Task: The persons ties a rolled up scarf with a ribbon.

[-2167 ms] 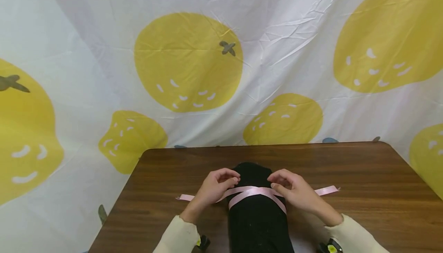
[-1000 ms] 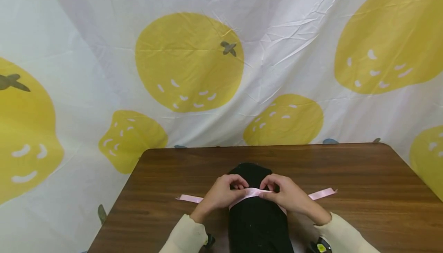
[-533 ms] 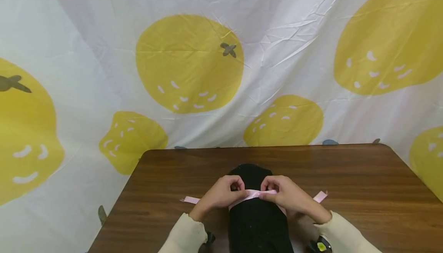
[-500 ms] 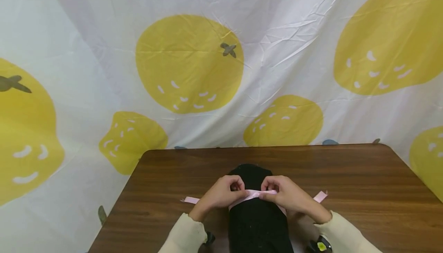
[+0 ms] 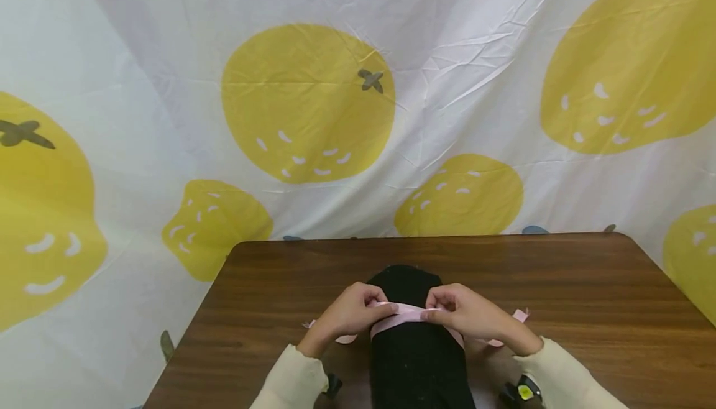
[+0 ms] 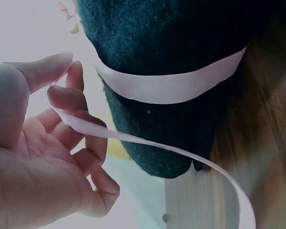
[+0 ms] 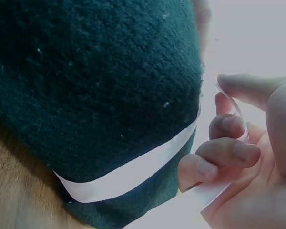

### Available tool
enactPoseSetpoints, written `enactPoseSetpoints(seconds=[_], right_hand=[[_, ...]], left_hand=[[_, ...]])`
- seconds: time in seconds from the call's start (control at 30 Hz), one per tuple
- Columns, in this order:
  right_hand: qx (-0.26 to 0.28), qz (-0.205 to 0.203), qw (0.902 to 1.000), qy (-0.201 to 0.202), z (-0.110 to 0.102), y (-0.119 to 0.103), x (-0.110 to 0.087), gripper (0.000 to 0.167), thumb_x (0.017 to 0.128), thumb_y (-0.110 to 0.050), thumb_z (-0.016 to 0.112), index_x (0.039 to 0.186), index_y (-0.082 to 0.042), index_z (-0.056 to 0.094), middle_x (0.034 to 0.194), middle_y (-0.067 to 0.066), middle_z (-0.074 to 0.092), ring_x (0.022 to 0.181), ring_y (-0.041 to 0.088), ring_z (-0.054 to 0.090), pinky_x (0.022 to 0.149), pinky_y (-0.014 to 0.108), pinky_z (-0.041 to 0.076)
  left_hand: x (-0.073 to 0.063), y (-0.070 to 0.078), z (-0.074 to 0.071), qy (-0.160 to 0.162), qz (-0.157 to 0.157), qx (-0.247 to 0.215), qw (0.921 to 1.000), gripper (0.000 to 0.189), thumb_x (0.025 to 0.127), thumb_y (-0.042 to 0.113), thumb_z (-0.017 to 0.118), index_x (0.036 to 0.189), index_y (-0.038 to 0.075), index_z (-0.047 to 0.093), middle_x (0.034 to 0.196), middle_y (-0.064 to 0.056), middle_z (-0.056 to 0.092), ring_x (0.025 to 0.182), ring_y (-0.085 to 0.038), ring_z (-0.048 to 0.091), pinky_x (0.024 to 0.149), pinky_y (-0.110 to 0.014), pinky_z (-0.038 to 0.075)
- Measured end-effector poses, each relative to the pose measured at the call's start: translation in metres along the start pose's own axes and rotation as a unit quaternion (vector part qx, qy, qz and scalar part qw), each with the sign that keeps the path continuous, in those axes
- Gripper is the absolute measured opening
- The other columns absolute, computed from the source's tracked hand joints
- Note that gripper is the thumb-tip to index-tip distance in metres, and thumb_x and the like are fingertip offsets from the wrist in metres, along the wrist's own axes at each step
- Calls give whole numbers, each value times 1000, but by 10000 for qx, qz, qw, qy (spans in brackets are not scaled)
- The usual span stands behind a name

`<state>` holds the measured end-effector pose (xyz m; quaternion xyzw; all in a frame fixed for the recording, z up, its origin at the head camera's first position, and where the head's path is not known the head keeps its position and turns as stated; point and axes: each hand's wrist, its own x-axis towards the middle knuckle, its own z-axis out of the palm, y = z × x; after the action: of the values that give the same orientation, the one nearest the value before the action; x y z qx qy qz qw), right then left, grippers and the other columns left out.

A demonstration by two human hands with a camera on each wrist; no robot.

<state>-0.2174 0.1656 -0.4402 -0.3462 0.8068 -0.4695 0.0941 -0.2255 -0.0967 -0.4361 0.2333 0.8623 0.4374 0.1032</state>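
1. Head view: a black bundle lies on a brown worktop, a pink ribbon across its top. Above it, left hand and right hand sit near each other, each grip pinching the ribbon. A fruit-print cloth hangs behind.
2. Left wrist view: thumb and forefinger pinch the ribbon; its tail curves away beside the bundle.
3. Right wrist view: thumb and forefinger pinch the ribbon, which passes behind the other, curled fingers.
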Motion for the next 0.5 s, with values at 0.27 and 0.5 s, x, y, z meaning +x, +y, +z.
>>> enactPoseSetpoints(seconds=[0.27,0.5], right_hand=[[47,111,9999,-86,-2,-2,-3,14,97,-19,64,85,-11,65,63,-12,48,54,-1,40,47,19,32],[151,83,9998,-77,-3,1,-6,12,97,-16,63,86,-11,65,62,-9,50,54,-1,40,47,19,32]], left_hand=[[-6,-7,-2,-120,-155,-550,9983,25,93,29,69,78,9,69,52,6,46,43,-6,35,42,-23,29],[-14,-11,-3,-140,-484,-897,9947,25,93,32,69,83,9,70,51,5,42,35,-7,30,36,-23,27]])
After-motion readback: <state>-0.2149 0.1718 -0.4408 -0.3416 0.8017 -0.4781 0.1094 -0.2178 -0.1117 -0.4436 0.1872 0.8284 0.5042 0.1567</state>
